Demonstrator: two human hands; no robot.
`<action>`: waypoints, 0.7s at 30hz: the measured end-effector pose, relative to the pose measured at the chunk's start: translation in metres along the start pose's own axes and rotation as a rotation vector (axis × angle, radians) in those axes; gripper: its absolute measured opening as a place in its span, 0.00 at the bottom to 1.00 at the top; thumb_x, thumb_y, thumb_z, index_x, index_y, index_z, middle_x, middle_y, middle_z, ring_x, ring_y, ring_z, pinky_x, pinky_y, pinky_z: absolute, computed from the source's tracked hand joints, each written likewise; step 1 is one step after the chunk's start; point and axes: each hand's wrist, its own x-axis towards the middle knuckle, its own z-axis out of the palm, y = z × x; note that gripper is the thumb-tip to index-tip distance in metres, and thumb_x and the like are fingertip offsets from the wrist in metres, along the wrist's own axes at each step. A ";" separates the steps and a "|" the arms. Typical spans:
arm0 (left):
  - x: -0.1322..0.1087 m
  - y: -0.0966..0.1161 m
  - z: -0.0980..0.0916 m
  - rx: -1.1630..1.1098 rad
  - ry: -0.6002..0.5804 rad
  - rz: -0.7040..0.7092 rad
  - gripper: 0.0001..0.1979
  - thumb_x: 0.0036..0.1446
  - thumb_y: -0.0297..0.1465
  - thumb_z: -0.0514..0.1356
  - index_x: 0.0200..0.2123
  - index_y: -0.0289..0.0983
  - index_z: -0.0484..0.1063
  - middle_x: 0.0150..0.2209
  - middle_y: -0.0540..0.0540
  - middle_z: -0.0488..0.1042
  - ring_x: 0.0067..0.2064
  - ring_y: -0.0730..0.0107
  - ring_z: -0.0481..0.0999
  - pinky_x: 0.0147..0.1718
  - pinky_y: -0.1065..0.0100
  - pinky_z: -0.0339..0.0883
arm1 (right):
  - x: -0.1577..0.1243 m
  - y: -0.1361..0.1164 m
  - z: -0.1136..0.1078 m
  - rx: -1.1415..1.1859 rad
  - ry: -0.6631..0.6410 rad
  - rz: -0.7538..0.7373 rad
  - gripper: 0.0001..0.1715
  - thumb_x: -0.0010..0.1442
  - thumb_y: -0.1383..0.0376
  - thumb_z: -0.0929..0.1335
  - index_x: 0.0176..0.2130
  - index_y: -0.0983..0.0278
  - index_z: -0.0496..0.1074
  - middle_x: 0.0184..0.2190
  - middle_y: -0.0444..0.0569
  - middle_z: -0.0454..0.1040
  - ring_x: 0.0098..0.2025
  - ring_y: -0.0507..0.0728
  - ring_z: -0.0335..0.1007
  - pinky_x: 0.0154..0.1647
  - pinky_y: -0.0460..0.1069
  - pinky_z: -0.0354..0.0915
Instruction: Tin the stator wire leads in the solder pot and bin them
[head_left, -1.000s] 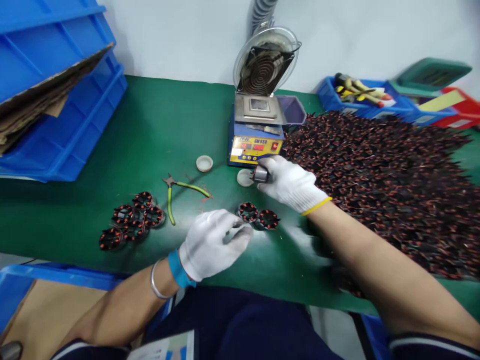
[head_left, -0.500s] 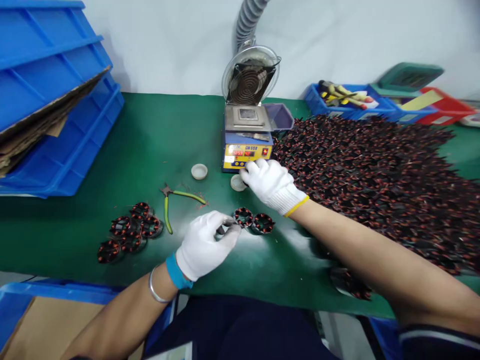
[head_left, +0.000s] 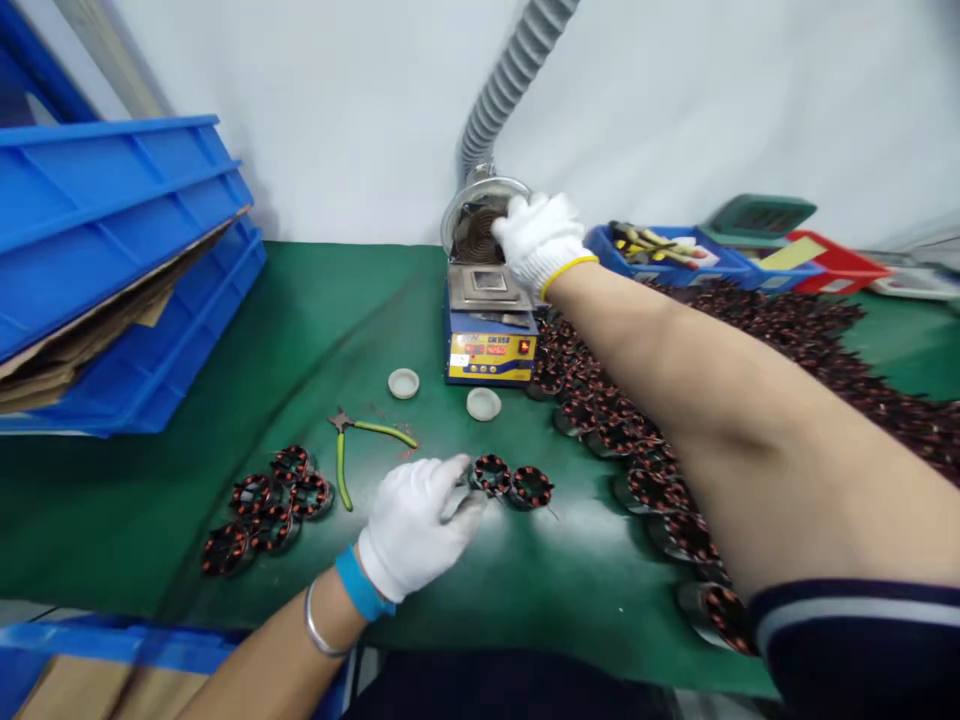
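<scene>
The left hand [head_left: 420, 525], in a white glove, rests low over the green counter [head_left: 352, 320] with its index finger and thumb spread, the gap facing right. The near wound ring [head_left: 491, 460] stands right at these fingertips, its left edge by the mouth of the gap; whether glove and ring touch, I cannot tell. A second wound ring [head_left: 532, 471] stands just beyond, to the right of the first.

The right hand [head_left: 541, 240], also gloved, is raised with its fingers curled in front of the round hood [head_left: 450, 225]. Its fingertips are turned away, so I cannot tell whether they pinch anything. Below and left of these fingers sits the blue-and-yellow heating unit [head_left: 491, 368], with a metal top.

Green-handled cutters [head_left: 341, 462] lie open to the upper left of the left fingers, and five wound rings [head_left: 274, 510] cluster farther left. Two shallow dishes [head_left: 484, 404] stand beyond the left fingertips. To the lower right of the right fingers, partly behind the forearm, spreads a dense mass of rings [head_left: 787, 325].
</scene>
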 end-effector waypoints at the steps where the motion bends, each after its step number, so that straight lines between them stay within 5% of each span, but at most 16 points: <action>1: 0.001 -0.003 0.000 0.020 0.008 0.002 0.10 0.66 0.32 0.56 0.47 0.35 0.71 0.31 0.45 0.81 0.30 0.63 0.81 0.30 0.62 0.76 | 0.007 0.000 0.006 -0.036 0.004 -0.020 0.32 0.71 0.65 0.51 0.59 0.89 0.63 0.62 0.68 0.62 0.70 0.71 0.47 0.61 0.64 0.50; 7: 0.004 -0.005 0.000 0.056 0.035 0.010 0.10 0.66 0.31 0.54 0.45 0.34 0.72 0.29 0.44 0.80 0.29 0.60 0.81 0.28 0.61 0.76 | 0.016 0.004 0.029 -0.217 -0.012 -0.128 0.14 0.65 0.71 0.66 0.47 0.77 0.76 0.59 0.66 0.71 0.67 0.71 0.60 0.63 0.67 0.56; 10: 0.004 0.001 -0.002 0.057 0.012 0.032 0.12 0.68 0.34 0.53 0.44 0.32 0.72 0.27 0.44 0.78 0.26 0.59 0.79 0.24 0.59 0.74 | 0.022 0.011 0.018 -0.251 0.002 -0.058 0.21 0.63 0.65 0.69 0.51 0.78 0.75 0.58 0.70 0.71 0.65 0.74 0.63 0.61 0.67 0.59; 15: 0.003 0.007 -0.004 0.009 -0.034 0.011 0.12 0.68 0.33 0.53 0.46 0.33 0.72 0.28 0.44 0.78 0.26 0.61 0.78 0.25 0.60 0.73 | 0.024 0.022 0.004 -0.182 -0.013 0.049 0.40 0.66 0.48 0.59 0.52 0.83 0.72 0.51 0.67 0.75 0.59 0.66 0.71 0.54 0.58 0.65; 21: 0.001 0.004 0.000 -0.002 -0.020 0.007 0.12 0.67 0.34 0.53 0.49 0.35 0.70 0.28 0.46 0.78 0.27 0.62 0.79 0.26 0.61 0.73 | 0.008 0.020 0.017 -0.071 -0.020 0.071 0.35 0.59 0.53 0.67 0.50 0.84 0.72 0.51 0.68 0.75 0.59 0.69 0.70 0.56 0.56 0.64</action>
